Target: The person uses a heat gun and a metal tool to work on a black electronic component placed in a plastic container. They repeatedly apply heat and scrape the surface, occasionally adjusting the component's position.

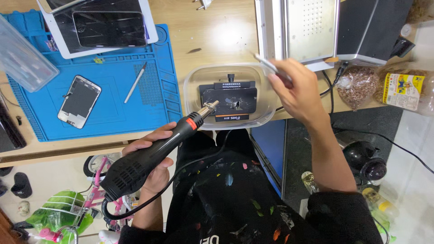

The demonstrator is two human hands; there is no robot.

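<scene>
The left hand [151,156] is gripping a black heat gun [153,156] by its body, fingers closed around it, and is aiming the metal nozzle [210,107] at a black fixture [229,100] sitting inside a clear plastic tub [230,96] at the bench's [217,31] near edge. The nozzle tip is hovering just over the fixture's left part, close to a small pale piece near its middle; what that piece is cannot be told. The right hand [296,90] is pinching slim metal tweezers [269,65] between closed fingers, holding them above the tub's right rim and apart from the fixture. Judging by this, the heating looks to be under way and nothing is being lifted off the fixture yet; the tweezers seem to be waiting. To the left, a blue mat [113,90] is carrying an opened phone [79,101] lying flat, a thin metal pick [135,82] near it, and a white-framed tablet [97,25] overlapping the mat's far edge. A grey machine [296,29] with a perforated plate is standing beyond the tub. At the right end of the bench a clear bag of brown grains [357,86] is lying just beside a second bag [407,88] bearing a rectangular yellow and red label. The fixture's front is showing a strip with a small orange and white mark.
</scene>
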